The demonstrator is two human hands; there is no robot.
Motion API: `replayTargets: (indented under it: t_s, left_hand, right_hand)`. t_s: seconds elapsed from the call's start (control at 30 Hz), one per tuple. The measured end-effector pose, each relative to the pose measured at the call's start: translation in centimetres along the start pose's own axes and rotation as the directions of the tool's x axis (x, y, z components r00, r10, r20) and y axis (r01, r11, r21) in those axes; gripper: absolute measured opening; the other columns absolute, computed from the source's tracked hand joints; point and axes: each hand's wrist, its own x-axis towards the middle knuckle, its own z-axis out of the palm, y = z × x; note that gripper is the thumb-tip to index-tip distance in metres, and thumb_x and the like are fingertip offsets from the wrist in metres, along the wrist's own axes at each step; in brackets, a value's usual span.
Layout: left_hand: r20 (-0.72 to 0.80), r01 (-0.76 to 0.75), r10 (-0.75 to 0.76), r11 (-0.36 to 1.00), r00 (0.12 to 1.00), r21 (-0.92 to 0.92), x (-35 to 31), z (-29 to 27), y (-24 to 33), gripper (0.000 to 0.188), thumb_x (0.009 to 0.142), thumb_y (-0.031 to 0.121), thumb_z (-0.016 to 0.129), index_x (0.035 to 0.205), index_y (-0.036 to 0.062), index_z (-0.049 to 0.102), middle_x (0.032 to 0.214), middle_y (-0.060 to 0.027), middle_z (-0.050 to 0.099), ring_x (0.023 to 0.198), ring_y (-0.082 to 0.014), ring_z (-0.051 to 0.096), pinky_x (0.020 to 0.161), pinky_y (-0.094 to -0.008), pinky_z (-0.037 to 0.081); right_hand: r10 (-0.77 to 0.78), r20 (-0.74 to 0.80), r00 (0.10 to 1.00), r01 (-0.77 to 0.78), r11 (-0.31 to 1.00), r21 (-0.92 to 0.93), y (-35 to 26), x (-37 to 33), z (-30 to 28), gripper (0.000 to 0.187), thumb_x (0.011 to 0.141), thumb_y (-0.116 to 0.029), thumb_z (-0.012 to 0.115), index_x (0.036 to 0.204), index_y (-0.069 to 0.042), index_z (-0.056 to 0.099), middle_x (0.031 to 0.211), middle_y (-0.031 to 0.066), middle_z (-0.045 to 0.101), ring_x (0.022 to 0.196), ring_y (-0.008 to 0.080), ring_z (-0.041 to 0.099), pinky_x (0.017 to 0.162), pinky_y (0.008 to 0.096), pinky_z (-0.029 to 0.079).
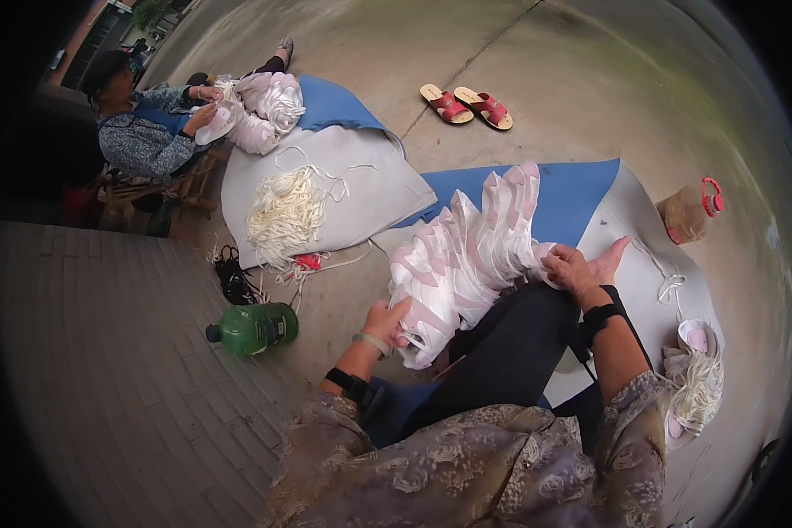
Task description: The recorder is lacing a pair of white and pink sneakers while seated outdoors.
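Observation:
A long nested row of white and pink shoe uppers (466, 251) lies across my lap, fanned into several layers. My left hand (385, 323) is closed on the near left end of the row, its thumb on the outermost upper and the other fingers partly hidden. At the right end, beside my raised knee, my right hand (570, 268) pinches the edge of an upper with bent fingers. One bare foot (609, 261) shows just past my right hand. To my right, another upper with loose cream laces (697, 392) rests on the mat's edge.
A heap of cream laces (286, 216) sits on a grey mat (370, 176). Near it are black laces (235, 275) and a green bottle (255, 329). Red sandals (466, 107) and a red-capped bottle (688, 211) stand farther off. Another person (145, 132) handles similar uppers (260, 110).

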Motion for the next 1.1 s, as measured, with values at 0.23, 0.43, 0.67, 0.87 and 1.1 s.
replayTargets:
  t_s: [0.23, 0.43, 0.67, 0.87, 1.1]
  left_hand:
    - [0.045, -0.009, 0.000, 0.978, 0.999, 0.209, 2.4, -1.5, -1.5, 0.047, 0.079, 0.038, 0.061, 0.098, -0.0039, 0.053, 0.073, -0.0113, 0.059, 0.048, -0.0168, 0.058, 0.033, -0.0260, 0.042]
    - [-0.036, -0.146, 0.244, 0.683, 0.969, 0.716, 1.8, -0.2, -0.5, 0.044, 0.080, 0.041, 0.057, 0.102, 0.0039, 0.057, 0.081, -0.0104, 0.062, 0.060, -0.0201, 0.061, 0.049, -0.0295, 0.048]
    - [0.008, -0.206, 0.277, 0.693, 0.961, 0.691, 3.0, -1.7, -3.6, 0.056, 0.079, 0.052, 0.051, 0.115, 0.0090, 0.050, 0.108, -0.0179, 0.054, 0.103, -0.0311, 0.051, 0.086, -0.0358, 0.040]
    - [0.005, -0.274, 0.279, 0.937, 0.960, 0.219, 5.4, -2.0, -6.4, 0.061, 0.081, 0.041, 0.060, 0.120, 0.0007, 0.036, 0.108, -0.0134, 0.052, 0.099, -0.0199, 0.052, 0.084, -0.0313, 0.042]
    - [0.217, -0.057, 0.130, 0.947, 0.967, -0.315, 5.0, -0.7, -5.8, 0.069, 0.076, 0.029, 0.068, 0.125, -0.0022, 0.032, 0.113, -0.0124, 0.050, 0.103, -0.0205, 0.050, 0.087, -0.0325, 0.042]
  right_hand:
    - [-0.196, 0.211, 0.958, 0.287, 0.570, -0.770, -3.5, 0.1, 3.8, 0.032, 0.069, -0.008, 0.051, 0.100, -0.011, 0.061, 0.090, 0.0157, 0.062, 0.088, 0.0310, 0.059, 0.075, 0.0348, 0.047]
    - [-0.060, 0.434, 0.899, 0.438, 0.103, -0.893, -4.0, -0.2, 5.0, 0.017, 0.066, -0.007, 0.053, 0.079, -0.006, 0.064, 0.089, 0.0108, 0.062, 0.088, 0.0279, 0.059, 0.076, 0.0340, 0.047]
    - [-0.044, 0.463, 0.885, 0.427, 0.475, -0.770, -4.1, 0.5, 6.2, 0.029, 0.062, -0.025, 0.063, 0.076, 0.000, 0.063, 0.085, 0.0174, 0.062, 0.078, 0.0309, 0.058, 0.072, 0.0352, 0.047]
    - [0.189, 0.318, 0.929, 0.000, 0.859, -0.512, -3.7, 2.5, 5.5, 0.087, 0.055, -0.081, 0.051, 0.066, 0.004, 0.062, 0.061, 0.0139, 0.057, 0.062, 0.0230, 0.056, 0.062, 0.0346, 0.045]
    - [0.144, 0.222, 0.964, -0.059, 0.935, -0.349, -1.7, 3.4, 5.6, 0.076, 0.058, -0.070, 0.062, 0.059, 0.005, 0.057, 0.055, 0.0121, 0.054, 0.058, 0.0192, 0.054, 0.058, 0.0326, 0.044]
